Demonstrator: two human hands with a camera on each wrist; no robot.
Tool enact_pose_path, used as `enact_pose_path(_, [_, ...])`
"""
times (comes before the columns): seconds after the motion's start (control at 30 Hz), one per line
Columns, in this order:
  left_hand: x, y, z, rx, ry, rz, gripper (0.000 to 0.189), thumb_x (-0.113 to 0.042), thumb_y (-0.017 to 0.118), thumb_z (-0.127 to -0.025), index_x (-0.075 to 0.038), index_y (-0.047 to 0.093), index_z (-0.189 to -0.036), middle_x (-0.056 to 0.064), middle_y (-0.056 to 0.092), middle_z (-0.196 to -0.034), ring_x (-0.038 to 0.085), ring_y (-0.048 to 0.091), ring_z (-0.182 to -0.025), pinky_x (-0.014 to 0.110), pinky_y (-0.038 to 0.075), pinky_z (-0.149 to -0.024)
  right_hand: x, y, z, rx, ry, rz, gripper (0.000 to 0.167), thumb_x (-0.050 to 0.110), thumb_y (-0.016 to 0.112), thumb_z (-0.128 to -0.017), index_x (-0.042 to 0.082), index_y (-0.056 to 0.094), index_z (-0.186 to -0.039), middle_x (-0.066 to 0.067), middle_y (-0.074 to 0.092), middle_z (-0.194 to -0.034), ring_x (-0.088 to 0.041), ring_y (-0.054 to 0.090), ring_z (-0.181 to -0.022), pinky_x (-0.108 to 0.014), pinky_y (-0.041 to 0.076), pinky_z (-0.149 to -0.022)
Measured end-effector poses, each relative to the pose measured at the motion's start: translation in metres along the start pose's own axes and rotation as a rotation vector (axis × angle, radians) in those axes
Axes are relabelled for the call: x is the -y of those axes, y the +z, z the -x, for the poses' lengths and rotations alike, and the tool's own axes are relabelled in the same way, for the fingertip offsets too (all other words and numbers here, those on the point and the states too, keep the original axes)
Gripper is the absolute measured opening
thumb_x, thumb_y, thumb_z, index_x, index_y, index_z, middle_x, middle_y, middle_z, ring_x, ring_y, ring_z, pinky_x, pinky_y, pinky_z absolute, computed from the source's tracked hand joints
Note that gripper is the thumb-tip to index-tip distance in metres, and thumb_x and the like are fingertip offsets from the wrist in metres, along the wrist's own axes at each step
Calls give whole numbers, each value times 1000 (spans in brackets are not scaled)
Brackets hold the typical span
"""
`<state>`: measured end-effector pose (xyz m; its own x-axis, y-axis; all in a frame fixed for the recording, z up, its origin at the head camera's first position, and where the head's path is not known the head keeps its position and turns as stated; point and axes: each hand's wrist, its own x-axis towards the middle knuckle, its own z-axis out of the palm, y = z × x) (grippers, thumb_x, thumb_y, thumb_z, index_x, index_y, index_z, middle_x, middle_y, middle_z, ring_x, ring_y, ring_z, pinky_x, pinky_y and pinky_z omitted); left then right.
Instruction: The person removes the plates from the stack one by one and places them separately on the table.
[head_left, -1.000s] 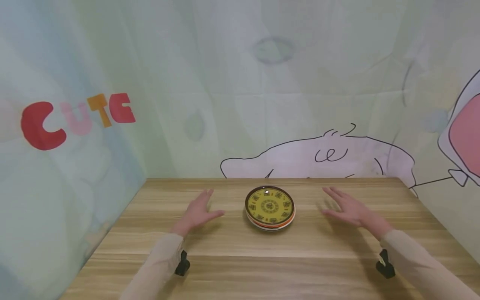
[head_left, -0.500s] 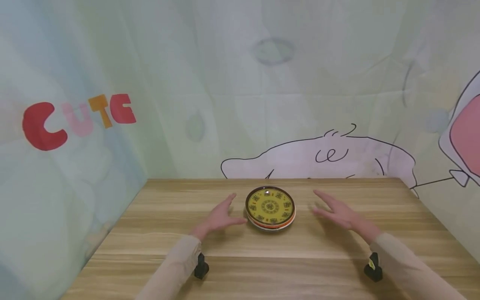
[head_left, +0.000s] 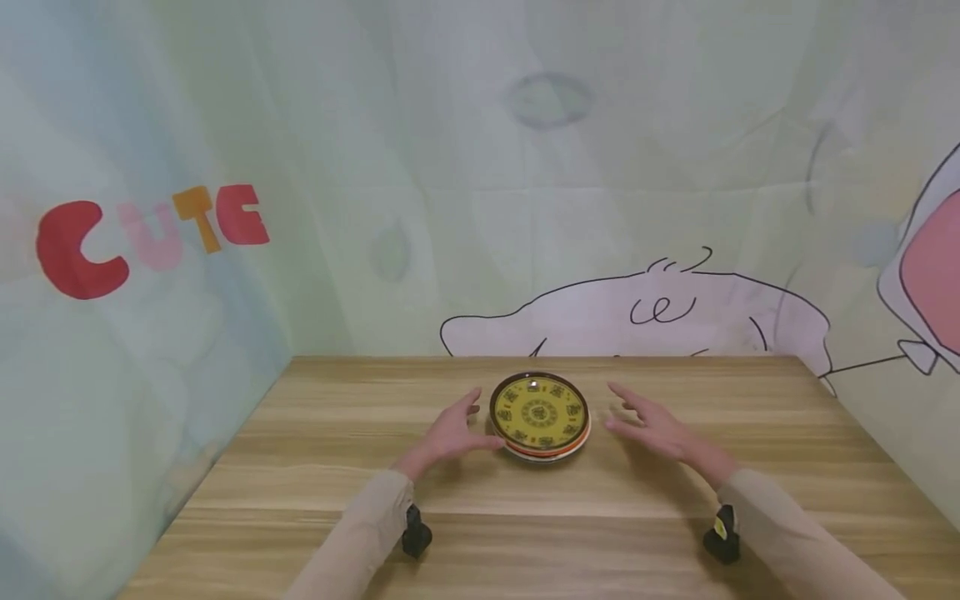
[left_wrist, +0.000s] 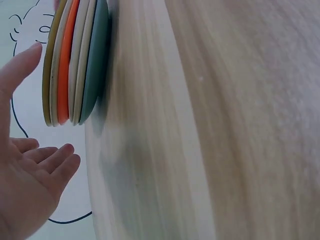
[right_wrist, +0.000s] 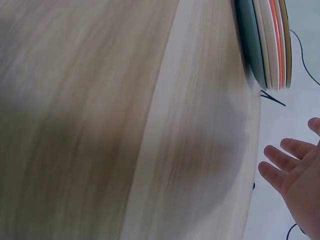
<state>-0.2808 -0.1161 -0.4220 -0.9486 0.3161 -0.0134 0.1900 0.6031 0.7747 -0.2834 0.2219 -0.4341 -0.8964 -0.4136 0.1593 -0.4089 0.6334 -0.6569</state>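
Observation:
A stack of several plates (head_left: 540,412) sits on the wooden table, topped by a yellow patterned plate with a dark rim. Seen edge-on in the left wrist view, the stack shows an orange plate (left_wrist: 66,65), pale ones and a teal plate (left_wrist: 97,65) at the bottom. My left hand (head_left: 452,432) is at the stack's left side, thumb tip right at the front-left rim, fingers spread and holding nothing. On the right, my right hand (head_left: 654,427) hovers a short way from the rim, its fingers loosely extended and apart from the plates.
The wooden table (head_left: 525,533) runs back to a pale printed curtain (head_left: 465,167) that hangs behind and along both sides. A dark wrist camera (head_left: 416,533) is strapped at the left sleeve, and another dark camera (head_left: 722,535) at the right one.
Both hands have moved inward toward the plates, the left hand from farther left up to the rim, the right hand closer from the right. The stack has stayed in place.

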Motion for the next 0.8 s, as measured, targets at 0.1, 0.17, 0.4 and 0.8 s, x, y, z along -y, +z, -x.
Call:
enact_pose_path(0.1, [-2, 1, -1, 1, 4, 14, 104, -36, 80, -65, -3, 19, -143, 18, 27, -145, 33, 38, -126, 50, 32, -102, 2, 4, -4, 1, 11, -1, 74, 37, 59, -86, 5, 23, -143, -21, 29, -143, -44, 40, -119, -60, 35, -94])
enact_pose_path(0.17, [-4, 2, -2, 1, 9, 23, 103, -34, 80, -65, -3, 20, -143, 18, 27, -145, 33, 38, -125, 50, 32, -102, 4, 7, -6, 9, 20, -20, 78, 37, 63, -83, 5, 24, -143, -21, 30, -143, -43, 40, -120, -59, 36, -94])
enact_pose_path(0.4, [-3, 7, -4, -6, 15, 53, 104, -34, 80, -65, -1, 19, -143, 20, 28, -144, 34, 38, -125, 49, 31, -103, 11, 18, -12, 18, 56, -97, 87, 41, 68, -77, 1, 25, -141, -22, 31, -142, -41, 41, -120, -55, 37, -96])
enact_pose_path(0.8, [0, 15, -9, -12, 6, 54, 99, -41, 79, -64, -3, 28, -140, 16, 38, -139, 30, 41, -124, 49, 29, -104, 20, 32, -24, -27, 77, -144, 81, 37, 69, -78, -4, 32, -137, -24, 37, -137, -40, 44, -117, -51, 39, -96])
